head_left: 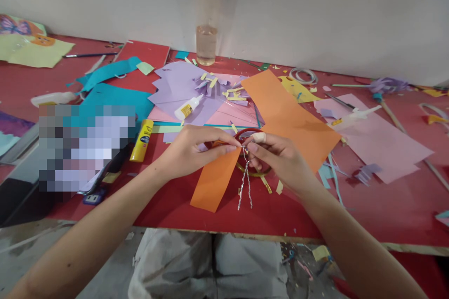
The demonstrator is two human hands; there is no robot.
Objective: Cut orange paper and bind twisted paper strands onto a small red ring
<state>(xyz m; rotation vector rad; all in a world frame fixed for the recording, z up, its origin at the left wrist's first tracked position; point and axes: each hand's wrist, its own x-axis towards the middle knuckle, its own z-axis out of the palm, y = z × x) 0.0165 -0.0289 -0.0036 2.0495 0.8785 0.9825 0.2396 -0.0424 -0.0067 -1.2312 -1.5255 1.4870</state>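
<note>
My left hand [201, 149] pinches the upper corner of an orange paper strip [214, 178], which hangs down toward the table's front edge. Close beside it, my right hand [277, 152] has its fingertips pressed together on the top of a twisted silvery string [245, 182]. Two ends of the string dangle below the fingers. One finger of the right hand has a light wrap around it. Behind the hands lies a round dark-rimmed object [257, 174], partly hidden by them.
A yellow glue stick [141, 141] and a blurred-out screen [91, 149] are at the left. Behind are a white glue bottle [188, 107], purple paper [175, 79] and a water bottle [206, 42]. Orange paper [291, 121] and pink paper [389, 145] lie at the right.
</note>
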